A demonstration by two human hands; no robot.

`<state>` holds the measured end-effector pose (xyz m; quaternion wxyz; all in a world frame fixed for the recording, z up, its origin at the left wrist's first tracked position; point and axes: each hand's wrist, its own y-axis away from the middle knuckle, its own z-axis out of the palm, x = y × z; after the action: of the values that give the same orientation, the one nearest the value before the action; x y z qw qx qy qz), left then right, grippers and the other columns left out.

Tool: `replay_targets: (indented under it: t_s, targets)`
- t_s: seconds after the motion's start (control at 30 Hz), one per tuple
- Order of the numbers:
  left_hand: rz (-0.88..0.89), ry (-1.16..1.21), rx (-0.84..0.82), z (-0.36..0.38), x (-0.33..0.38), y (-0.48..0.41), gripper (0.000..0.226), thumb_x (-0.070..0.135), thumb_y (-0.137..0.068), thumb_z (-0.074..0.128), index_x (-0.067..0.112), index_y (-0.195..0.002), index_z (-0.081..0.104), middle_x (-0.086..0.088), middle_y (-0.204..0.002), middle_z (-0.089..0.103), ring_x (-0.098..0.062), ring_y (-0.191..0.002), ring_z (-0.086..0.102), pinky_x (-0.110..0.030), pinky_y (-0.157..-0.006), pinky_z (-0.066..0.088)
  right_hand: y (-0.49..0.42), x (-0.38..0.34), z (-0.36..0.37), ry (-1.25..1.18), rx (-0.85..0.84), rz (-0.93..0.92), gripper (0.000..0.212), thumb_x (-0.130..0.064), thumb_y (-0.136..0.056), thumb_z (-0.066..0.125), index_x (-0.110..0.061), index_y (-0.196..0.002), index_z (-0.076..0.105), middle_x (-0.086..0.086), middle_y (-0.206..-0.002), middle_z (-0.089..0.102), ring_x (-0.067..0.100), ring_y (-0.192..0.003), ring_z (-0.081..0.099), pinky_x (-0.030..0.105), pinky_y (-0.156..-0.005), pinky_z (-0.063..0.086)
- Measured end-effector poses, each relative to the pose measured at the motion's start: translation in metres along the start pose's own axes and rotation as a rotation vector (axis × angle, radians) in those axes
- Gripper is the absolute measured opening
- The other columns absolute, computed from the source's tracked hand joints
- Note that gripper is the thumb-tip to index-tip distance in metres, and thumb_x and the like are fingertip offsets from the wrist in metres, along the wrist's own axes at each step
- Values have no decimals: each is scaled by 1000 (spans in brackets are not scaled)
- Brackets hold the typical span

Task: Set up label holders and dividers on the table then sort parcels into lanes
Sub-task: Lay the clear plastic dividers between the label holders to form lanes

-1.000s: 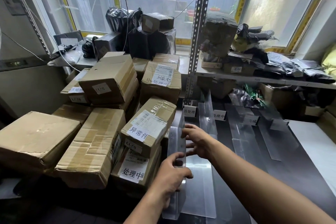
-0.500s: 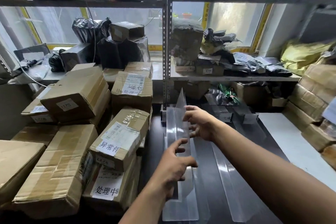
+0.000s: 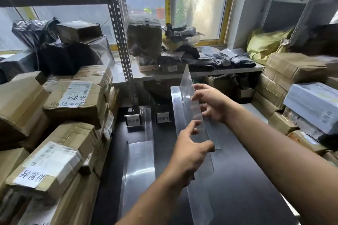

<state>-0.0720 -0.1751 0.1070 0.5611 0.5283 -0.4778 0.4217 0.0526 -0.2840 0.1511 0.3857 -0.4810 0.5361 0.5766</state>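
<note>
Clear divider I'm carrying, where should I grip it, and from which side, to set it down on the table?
Probably the upright fin of the clear divider, pinched across both faces from above, left hand and right hand spaced along it. It is long and thin, and its flat base must stay free to meet the table.

Divider [image 3: 187,87]: clear plastic, smooth, glossy, catching glare. Table [image 3: 247,179]: dark, smooth, faint sheen. Boxes [image 3: 73,107]: brown cardboard, matt, creased; white paper labels [image 3: 45,168]. Shelf upright [image 3: 118,29]: perforated grey metal. Bags [image 3: 34,29]: black plastic, crinkled, shiny.
</note>
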Motion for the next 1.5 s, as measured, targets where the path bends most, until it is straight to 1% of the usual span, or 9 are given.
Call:
replay_targets:
  t_s: [0.13, 0.2, 0.4, 0.57, 0.77, 0.9, 1.1, 1.3, 1.5]
  targets:
    - [-50, -27, -35, 58, -2, -27, 72, 13, -77, 72, 39, -139, 48, 11, -127, 50, -12, -109, 58, -39, -93, 54, -13, 19, -60, -4, 37, 19, 35, -1, -86, 52, -31, -101, 63, 5, -88, 60, 23, -72, 56, 35, -59, 49]
    - [-87, -32, -51, 84, -6, -38, 73, 11, -78, 71, 36, -143, 46, 10, -128, 49, -10, -104, 59, -31, -83, 54, -20, 32, -86, -6, 63, 60, 35, 0, -85, 52, -30, -99, 64, 5, -85, 58, 24, -70, 54, 30, -56, 46]
    - [-277, -19, -15, 140, -33, -60, 76, 0, -84, 63, 30, -150, 39, 7, -131, 48, -1, -62, 57, -26, -58, 47, -39, 84, -132, 86, 56, 194, 39, -4, -86, 55, -28, -115, 61, 6, -98, 58, 27, -83, 54, 26, -50, 43]
    - [-415, -26, 38, 160, -65, -66, 80, -5, -83, 59, 29, -152, 36, 5, -138, 48, -9, -76, 59, -27, -62, 48, -44, 121, -140, 106, 7, 300, 44, -2, -91, 54, -26, -127, 55, 7, -106, 57, 25, -84, 53, 27, -46, 45]
    - [-499, -60, 77, 170, -90, -70, 77, -6, -83, 57, 29, -150, 40, 7, -132, 52, -10, -93, 61, -17, -57, 49, -54, 148, -148, 127, -27, 331, 45, -1, -94, 53, -22, -134, 51, 11, -112, 57, 28, -87, 57, 33, -49, 53]
    - [-560, -101, 99, 176, -102, -70, 78, -6, -88, 53, 31, -153, 34, 9, -131, 50, -12, -97, 60, -15, -52, 46, -59, 155, -154, 153, -1, 337, 37, -11, -99, 47, -19, -136, 46, 12, -97, 58, 28, -75, 55, 37, -56, 53]
    - [-560, -148, 53, 188, -115, -67, 81, -1, -90, 51, 41, -154, 23, 12, -146, 42, -24, -117, 61, -29, -83, 55, -74, 160, -171, 156, 85, 379, 47, -11, -100, 41, -18, -145, 34, 19, -93, 60, 32, -67, 55, 35, -51, 45]
    - [-561, -186, 10, 195, -118, -67, 79, -2, -90, 52, 41, -152, 29, 12, -139, 45, -28, -122, 58, -33, -87, 56, -82, 164, -182, 217, 91, 441, 29, -14, -100, 43, -4, -125, 53, 18, -92, 62, 36, -69, 63, 42, -62, 58]
    - [-589, -221, -29, 198, -113, -68, 81, -1, -92, 57, 40, -154, 23, 11, -144, 40, -27, -124, 55, -34, -92, 55, -84, 168, -187, 251, 107, 462, 33, -16, -100, 45, -4, -130, 52, 17, -98, 62, 36, -71, 64, 40, -59, 59]
